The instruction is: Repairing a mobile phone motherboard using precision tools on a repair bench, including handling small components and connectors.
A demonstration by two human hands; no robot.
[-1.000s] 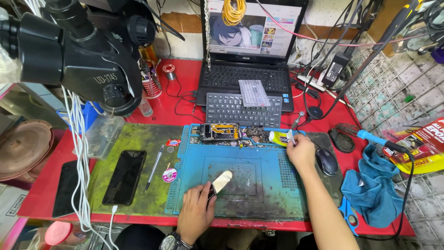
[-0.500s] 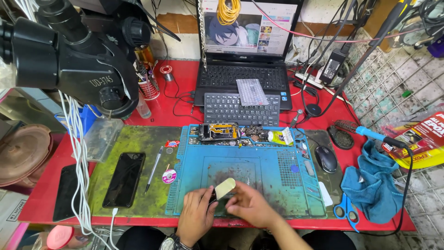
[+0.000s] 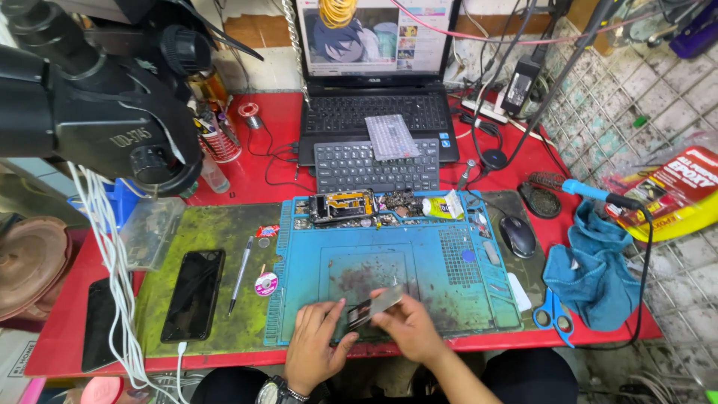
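Both your hands pinch the phone (image 3: 372,308): left hand (image 3: 318,348) below, right hand (image 3: 407,329) beside. Keep it low over the blue mat (image 3: 449,292), fingers steady.

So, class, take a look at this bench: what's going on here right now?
A person sits at a red table and holds a small flat phone part in both hands over a blue work mat. The left hand grips its near end; the right hand holds the far end. A black phone lies on the green mat to the left, beside a pen-like tool. A laptop, a keyboard and a mouse sit further back.
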